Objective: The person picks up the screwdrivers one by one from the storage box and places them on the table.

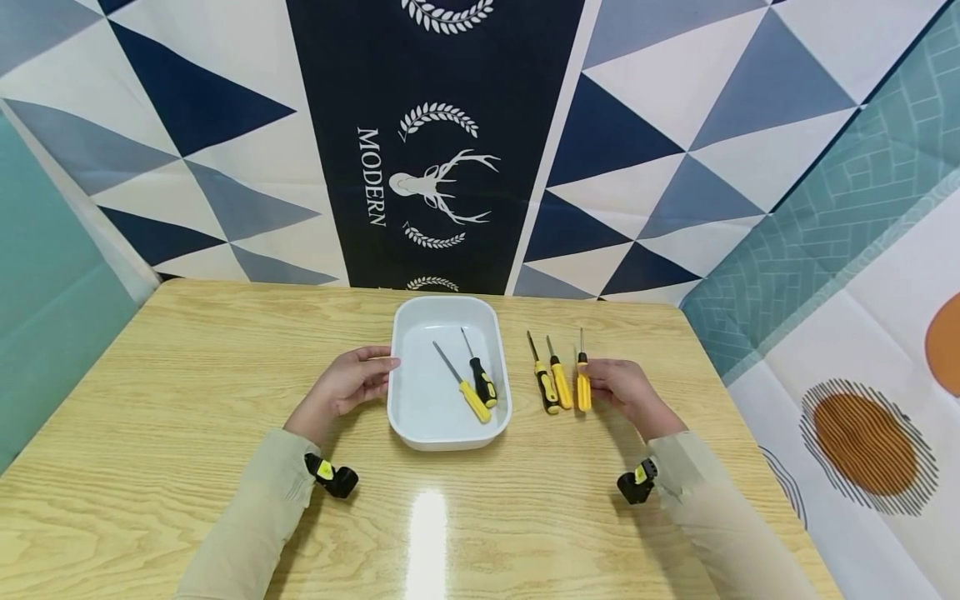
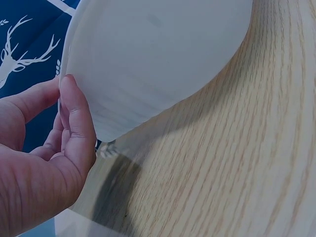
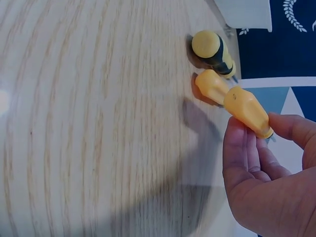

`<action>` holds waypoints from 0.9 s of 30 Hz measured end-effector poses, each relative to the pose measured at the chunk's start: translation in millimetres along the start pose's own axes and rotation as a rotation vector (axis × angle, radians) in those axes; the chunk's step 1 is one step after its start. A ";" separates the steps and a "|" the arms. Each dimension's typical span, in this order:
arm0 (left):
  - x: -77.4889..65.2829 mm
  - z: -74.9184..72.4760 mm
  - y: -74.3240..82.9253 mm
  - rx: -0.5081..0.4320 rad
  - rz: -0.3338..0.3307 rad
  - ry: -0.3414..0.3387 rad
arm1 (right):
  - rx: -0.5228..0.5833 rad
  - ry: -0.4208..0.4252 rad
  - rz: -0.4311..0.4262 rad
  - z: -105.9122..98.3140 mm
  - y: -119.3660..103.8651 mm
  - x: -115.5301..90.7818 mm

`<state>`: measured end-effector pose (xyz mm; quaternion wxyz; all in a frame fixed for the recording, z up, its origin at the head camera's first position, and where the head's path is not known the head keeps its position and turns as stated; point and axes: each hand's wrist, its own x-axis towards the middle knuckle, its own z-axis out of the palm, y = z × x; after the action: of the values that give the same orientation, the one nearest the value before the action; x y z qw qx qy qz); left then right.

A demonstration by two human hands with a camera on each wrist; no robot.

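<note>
Screwdriver with a yellow handle sits in my right grip: thumb and fingertips pinch it at the front of the handle, close to the shaft. Butt end faces back toward me, shaft points away past the fingers. In the right wrist view the handle overlaps its neighbour; on the head view I read a narrow gap between them.

Just left of that grip, on the bench: a second yellow screwdriver, then one step further left a chunky black-and-yellow screwdriver. Both lie with tips away from me, handles on my side, roughly parallel to the pinched one.

Left grip holds the white tray by its left side, thumb at the rim, other fingers against the outer wall. Can't tell whether that side is lifted off the bench at all.

Inside the tray, right of the left grip: a long-shaft screwdriver with a yellow handle, and a black-handled screwdriver just beyond it, nearer the tray's right wall. Both tips point away and leftward; butt ends sit close together, can't confirm contact. Pinched one is outside the tray, well right of it.
</note>
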<state>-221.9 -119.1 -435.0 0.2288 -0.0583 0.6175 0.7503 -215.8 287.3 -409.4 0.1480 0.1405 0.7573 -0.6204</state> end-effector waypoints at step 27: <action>1.8 0.1 -0.9 0.009 -0.001 0.000 | -0.165 0.024 0.055 -0.9 11.1 13.6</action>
<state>-223.0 -118.3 -436.5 0.2292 -0.0576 0.6207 0.7476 -223.8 290.7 -424.6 0.1671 0.1561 0.8035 -0.5497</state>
